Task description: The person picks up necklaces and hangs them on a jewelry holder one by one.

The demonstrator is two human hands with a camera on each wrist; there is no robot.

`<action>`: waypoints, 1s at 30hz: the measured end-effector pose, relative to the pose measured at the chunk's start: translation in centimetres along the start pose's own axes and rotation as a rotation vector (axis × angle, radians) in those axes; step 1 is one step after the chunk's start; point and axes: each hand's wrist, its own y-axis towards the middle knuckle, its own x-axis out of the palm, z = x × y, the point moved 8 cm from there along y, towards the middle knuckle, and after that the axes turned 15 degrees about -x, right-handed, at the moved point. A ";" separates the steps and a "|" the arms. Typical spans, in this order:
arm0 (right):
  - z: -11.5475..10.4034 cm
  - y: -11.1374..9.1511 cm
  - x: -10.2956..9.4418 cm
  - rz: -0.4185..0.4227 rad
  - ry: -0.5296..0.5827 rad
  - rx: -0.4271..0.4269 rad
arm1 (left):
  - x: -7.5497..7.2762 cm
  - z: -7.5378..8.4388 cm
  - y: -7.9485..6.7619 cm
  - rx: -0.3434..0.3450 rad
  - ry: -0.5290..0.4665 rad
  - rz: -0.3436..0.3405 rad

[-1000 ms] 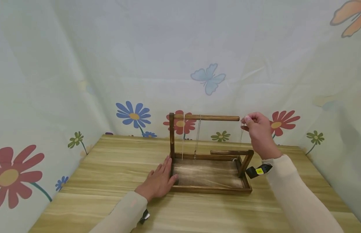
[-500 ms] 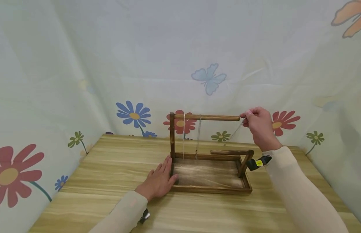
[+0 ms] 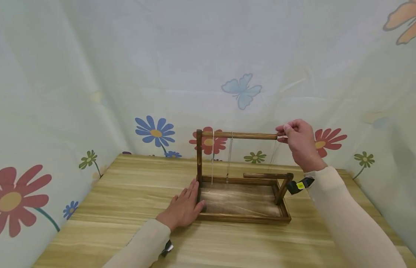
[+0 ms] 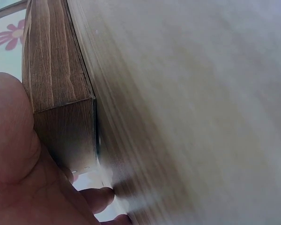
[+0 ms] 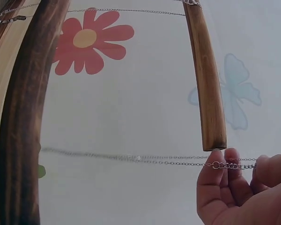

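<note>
A dark wooden jewelry stand has a tray base (image 3: 241, 218), a long upper bar (image 3: 254, 136) and a short lower bar (image 3: 264, 175). My left hand (image 3: 181, 209) lies with extended fingers against the tray's left end; the left wrist view shows the palm beside the wood corner (image 4: 63, 103). At the upper bar's free end, my right hand (image 3: 301, 143) pinches a thin silver chain necklace (image 5: 173, 162). In the right wrist view, fingertips touch or nearly touch the bar's end, and the chain hangs below the fingers. Part of the chain between them is hidden.
On the upper bar hang a pale cord-like necklace (image 3: 212, 160) and a silver chain (image 3: 229, 156), towards the left post (image 3: 199, 154). The stand stands on a wood-grain table (image 3: 134, 186). A flower-printed cloth (image 3: 181, 74) surrounds the table's back and sides.
My right hand has risen slightly, its fingers now at the bar's end. The held necklace swung left, then back nearer to vertical. My left hand stays in place.
</note>
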 end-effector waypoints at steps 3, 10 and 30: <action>-0.4 0.1 0.1 -0.013 0.016 -0.027 | 0.0 0.0 -0.1 -0.002 0.002 0.001; -1.7 0.2 1.2 -0.075 -0.057 -0.055 | -0.1 -0.1 -0.3 -0.003 0.000 -0.002; -1.6 1.2 2.1 -0.195 -0.251 0.104 | 0.0 0.0 -0.2 0.012 0.010 0.002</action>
